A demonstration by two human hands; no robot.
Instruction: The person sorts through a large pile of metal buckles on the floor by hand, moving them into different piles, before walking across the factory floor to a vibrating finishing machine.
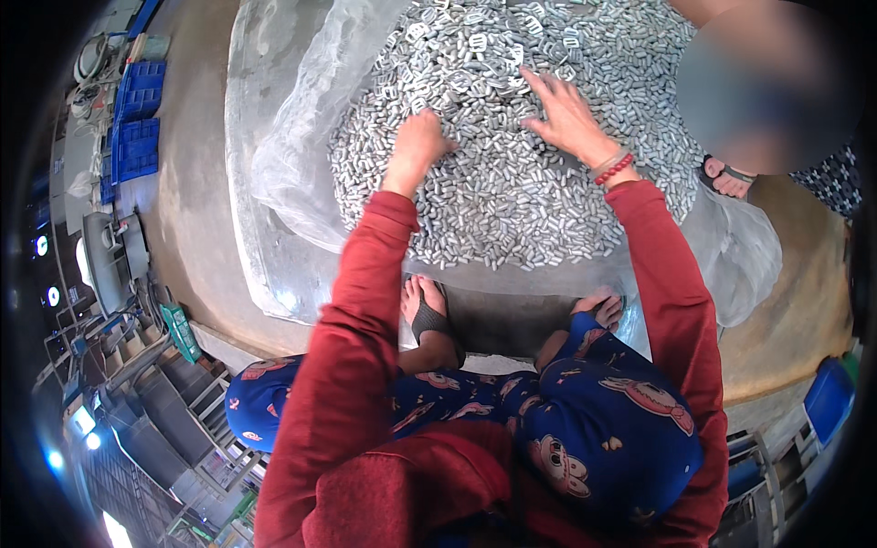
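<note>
A wide heap of small grey metal cylinders (512, 210) lies spread in front of me. Flat slotted metal buckles (478, 43) are scattered over its far part. My left hand (420, 146) rests at the left side of the heap, fingers curled down and thumb pointing right; whatever they may hold is hidden. On the right, my right hand (568, 117) reaches over the heap with its fingers spread. Its index finger extends to the buckles, and nothing shows in its grasp. A red bead bracelet circles that wrist.
Translucent plastic sheeting (297, 160) lies bunched around the heap. Another person's foot (729, 178) is close by at the right. My feet (426, 300) are at the heap's near edge. Blue crates (137, 146) stand at the left, and a blue chair (829, 400) at the lower right.
</note>
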